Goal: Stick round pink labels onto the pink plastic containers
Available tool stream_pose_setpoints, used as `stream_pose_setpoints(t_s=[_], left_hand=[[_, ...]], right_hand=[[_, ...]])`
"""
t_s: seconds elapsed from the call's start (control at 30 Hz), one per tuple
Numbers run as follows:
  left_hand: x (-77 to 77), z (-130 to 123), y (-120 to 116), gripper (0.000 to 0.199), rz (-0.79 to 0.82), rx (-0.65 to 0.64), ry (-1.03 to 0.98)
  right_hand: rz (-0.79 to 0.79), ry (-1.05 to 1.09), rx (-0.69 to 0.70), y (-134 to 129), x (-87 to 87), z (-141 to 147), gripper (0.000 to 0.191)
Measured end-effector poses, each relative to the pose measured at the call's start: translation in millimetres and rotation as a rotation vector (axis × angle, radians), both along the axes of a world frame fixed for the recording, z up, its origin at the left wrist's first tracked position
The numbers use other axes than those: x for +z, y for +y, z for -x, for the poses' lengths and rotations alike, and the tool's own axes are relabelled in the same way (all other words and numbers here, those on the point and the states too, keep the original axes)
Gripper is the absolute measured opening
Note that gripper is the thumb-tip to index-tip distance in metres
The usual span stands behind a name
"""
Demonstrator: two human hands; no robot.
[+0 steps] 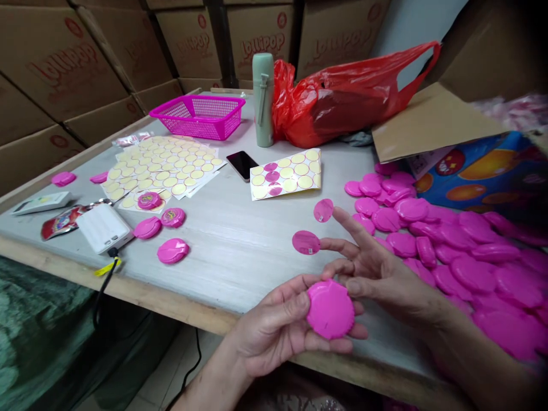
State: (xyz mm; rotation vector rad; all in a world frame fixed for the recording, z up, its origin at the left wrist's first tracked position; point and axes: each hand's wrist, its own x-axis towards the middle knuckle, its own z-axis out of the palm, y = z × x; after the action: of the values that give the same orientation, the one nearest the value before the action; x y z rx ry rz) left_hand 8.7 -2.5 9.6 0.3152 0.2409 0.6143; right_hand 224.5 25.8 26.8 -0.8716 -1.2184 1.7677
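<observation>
My left hand [278, 325] is closed around a round pink plastic case [330, 309], its plain flat face turned up toward me. On the spread fingers of my right hand [370, 262] hang two round pink stickers, one sticker [323, 210] at the index fingertip and another sticker [305, 242] on the finger below it. The thumb and a lower finger of that hand touch the case's upper rim. A sticker sheet [295, 178] with yellow circles and a few pink stickers lies beyond. To the right, a heap of similar pink cases [454, 245] covers the table.
Several pink cases [172, 250] lie at left near a white power bank [105, 228] with a cable. Behind are used sticker sheets [158, 165], a phone [242, 165], a pink basket [197, 117], a green flask [263, 100], a red bag [342, 103] and an opened carton [436, 123].
</observation>
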Motion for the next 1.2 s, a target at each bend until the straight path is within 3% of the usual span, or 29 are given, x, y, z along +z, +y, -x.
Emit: stream_pose_setpoints(t_s=[0.13, 0.23, 0.37, 0.5, 0.67, 0.97, 1.2], left_hand=[[0.8, -1.7, 3.8, 0.038, 0.063, 0.278, 0.094], [0.0, -2.9, 7.4, 0.038, 0.092, 0.370, 0.146], [-1.3, -4.2, 8.0, 0.036, 0.078, 0.410, 0.174], [0.0, -6.1, 6.3, 0.035, 0.044, 0.431, 0.188], [0.5, -8.7, 7.0, 0.029, 0.072, 0.400, 0.183], [-2.5, -11.8, 8.0, 0.028, 0.073, 0.378, 0.183], [-2.8, -13.2, 8.7, 0.030, 0.098, 0.346, 0.235]], right_hand=[[-0.113, -0.117, -0.279, 0.8, 7.8, -3.8, 0.094], [-0.098, -0.125, -0.411, -2.2, 13.8, -2.8, 0.090], [-0.066, -0.133, -0.309, -9.7, 16.5, 5.6, 0.082], [-0.165, -0.267, -0.242, -16.2, 17.4, 13.5, 0.072], [-0.187, -0.370, -0.240, -20.2, 20.1, 17.7, 0.069], [-0.028, -0.294, -0.248, -16.6, 17.4, 18.8, 0.066], [-0.119, -0.372, -0.268, -16.5, 16.4, 19.4, 0.062]])
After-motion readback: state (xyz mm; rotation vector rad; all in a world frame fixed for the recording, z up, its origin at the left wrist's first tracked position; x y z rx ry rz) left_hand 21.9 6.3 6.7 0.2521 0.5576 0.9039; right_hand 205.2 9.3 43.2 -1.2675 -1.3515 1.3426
